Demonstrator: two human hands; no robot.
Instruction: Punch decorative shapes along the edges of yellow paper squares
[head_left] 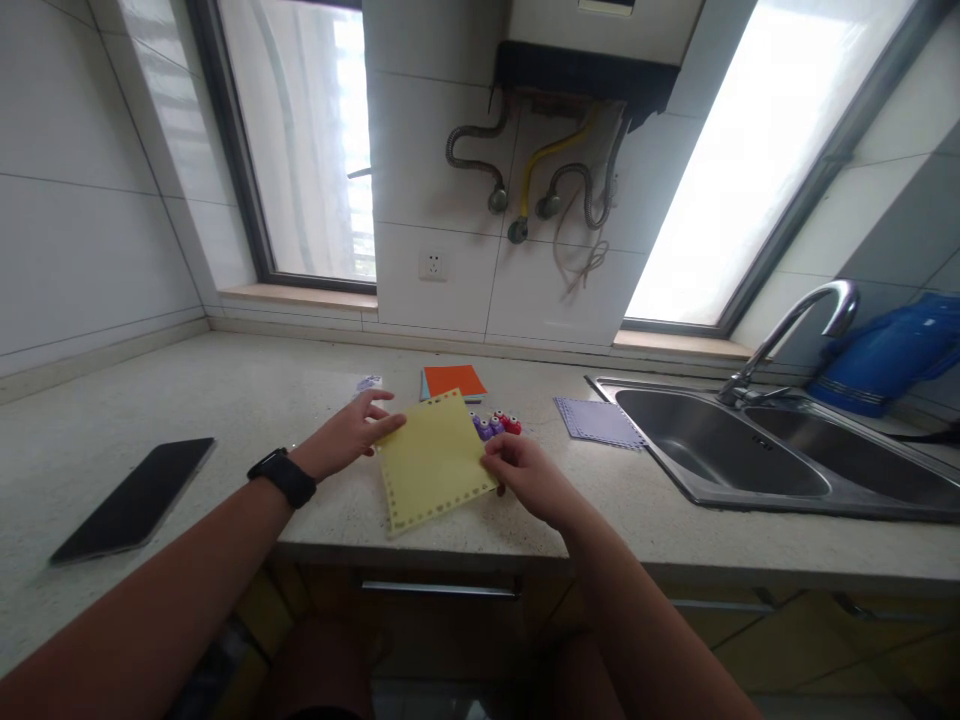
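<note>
A yellow sheet of paper (431, 460) with a row of small cut-outs along its edges is held tilted above the front of the countertop. My left hand (352, 428), with a dark watch on the wrist, grips the sheet's upper left edge, thumb on top. At the lower right edge, my right hand (525, 470) pinches the paper between thumb and fingers. Just behind the sheet stand several small purple and red objects (496, 425), partly hidden by it. An orange sheet (454, 380) lies on other coloured paper farther back.
Purple sheets (600, 422) with cut edges lie against the rim of the steel sink (675, 492). A dark tablet-like slab (135, 500) rests on the left of the counter (262, 365). Near the back is a small clear-and-purple item (369, 383). A blue jug (889, 355) stands beyond the faucet (787, 325).
</note>
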